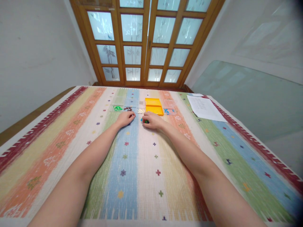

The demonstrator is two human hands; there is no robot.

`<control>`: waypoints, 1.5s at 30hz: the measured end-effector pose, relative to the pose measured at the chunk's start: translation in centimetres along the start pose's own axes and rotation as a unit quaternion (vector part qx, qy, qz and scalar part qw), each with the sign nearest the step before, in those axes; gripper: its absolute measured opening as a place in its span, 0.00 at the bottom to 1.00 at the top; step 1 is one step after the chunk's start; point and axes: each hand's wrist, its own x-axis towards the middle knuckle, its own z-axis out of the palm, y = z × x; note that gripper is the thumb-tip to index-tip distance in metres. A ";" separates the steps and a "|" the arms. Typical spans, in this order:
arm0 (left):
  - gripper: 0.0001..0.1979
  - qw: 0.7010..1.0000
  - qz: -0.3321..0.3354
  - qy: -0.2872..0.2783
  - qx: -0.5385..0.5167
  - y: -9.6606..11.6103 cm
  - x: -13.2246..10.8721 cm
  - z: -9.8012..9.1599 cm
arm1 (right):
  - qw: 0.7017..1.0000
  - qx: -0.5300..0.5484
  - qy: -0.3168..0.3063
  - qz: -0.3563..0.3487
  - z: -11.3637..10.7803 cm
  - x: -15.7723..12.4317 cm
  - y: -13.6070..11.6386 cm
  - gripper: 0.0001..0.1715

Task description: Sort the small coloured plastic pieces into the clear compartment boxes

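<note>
Both my arms reach far forward over a striped cloth (142, 164). My left hand (125, 119) rests on the cloth with its fingers curled in, and what it holds, if anything, is hidden. My right hand (152, 120) lies closed beside a few small coloured beads (145, 121) at its fingertips. Just beyond the hands stands a row of small clear trays: one with green beads (117, 108), one with dark beads (128, 108), one with pale beads (141, 110) and one with blue beads (167, 111). A yellow tray (153, 106) stands among them.
A printed sheet of paper (205, 108) lies at the far right of the table. Wooden glazed doors (146, 41) stand behind the table. A glass pane (248, 94) leans against the right wall.
</note>
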 end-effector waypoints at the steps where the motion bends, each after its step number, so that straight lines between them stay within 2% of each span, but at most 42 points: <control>1: 0.16 1.000 0.000 0.001 0.000 0.0 0.0 0.0 | 1.000 -0.002 -0.005 -0.005 0.0 0.0 0.0 0.03; 6: 0.16 1.000 0.001 -0.001 -0.003 0.0 0.0 0.0 | 0.999 0.034 0.013 -0.017 0.4 0.2 -0.2 0.03; 8: 0.16 1.000 0.000 -0.003 -0.003 0.1 0.0 -0.1 | 0.997 0.060 0.041 0.023 0.4 0.2 0.2 0.03; 11: 0.16 1.000 -0.004 -0.004 0.000 0.0 0.0 0.0 | 0.981 0.093 0.115 0.127 0.2 -0.1 1.8 0.03; 14: 0.16 1.000 -0.003 -0.003 0.002 -0.2 0.0 0.1 | 0.944 0.107 0.232 0.208 -0.2 -1.0 4.3 0.04; 17: 0.16 1.000 -0.004 -0.002 0.002 -0.2 0.0 0.1 | 0.891 0.090 0.337 0.290 -0.7 -2.3 7.0 0.06; 21: 0.16 1.000 -0.008 -0.008 0.006 -0.1 0.0 0.0 | 0.839 0.018 0.374 0.395 -0.9 -4.2 9.4 0.08; 25: 0.16 1.000 -0.008 -0.009 0.014 -0.1 0.1 0.0 | 0.815 -0.029 0.354 0.457 -0.9 -5.0 10.2 0.09; 27: 0.16 1.000 -0.005 -0.007 0.016 -0.2 0.1 0.0 | 0.831 -0.020 0.334 0.444 -0.9 -4.6 9.8 0.09; 30: 0.16 1.000 -0.007 -0.006 0.018 -0.2 0.0 0.1 | 0.901 0.027 0.265 0.342 -0.8 -3.3 8.1 0.10; 32: 0.16 1.000 -0.008 -0.005 0.019 -0.2 0.0 0.1 | 0.947 0.068 0.187 0.253 -0.7 -2.3 6.4 0.10; 34: 0.16 1.000 -0.004 -0.005 0.017 -0.1 0.0 0.0 | 0.974 0.112 0.085 0.180 -0.5 -1.4 4.5 0.08; 36: 0.17 1.000 0.001 -0.006 0.015 0.0 0.1 0.0 | 0.981 0.148 0.000 0.125 -0.3 -0.7 3.0 0.06; 38: 0.17 1.000 0.004 -0.008 0.015 0.0 0.1 -0.1 | 0.984 0.149 -0.041 0.093 -0.3 -0.2 2.0 0.05; 45: 0.16 1.000 0.000 -0.006 0.008 0.1 0.0 -0.2 | 0.995 0.045 -0.085 0.024 -1.1 -0.1 1.1 0.06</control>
